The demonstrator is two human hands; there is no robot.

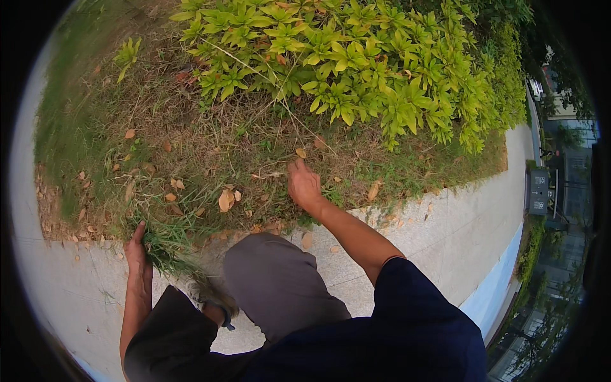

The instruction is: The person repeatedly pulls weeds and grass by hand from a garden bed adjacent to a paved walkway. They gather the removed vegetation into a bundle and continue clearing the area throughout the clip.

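My left hand point(137, 249) is at the edge of the paving, thumb pointing up, curled around a bunch of pulled green grass point(167, 245). The long blades spread out to the right of the palm, in front of my shoe. Farther right, my right hand point(304, 184) is down on the grassy soil with its fingers drawn together. Its fingertips are partly hidden, and what they pinch is too small to make out. A pale dry twig point(267, 175) lies just left of those fingers, and a yellow-brown leaf point(300, 153) lies just beyond them.
A yellow-green shrub point(356, 63) fills the far side of the bed, with a thin bare branch point(254, 71) sticking out low. Dry leaves point(226, 200) dot the soil. Stone paving point(445, 223) borders the bed. A dark grey box-shaped bin point(540, 192) stands at the far right.
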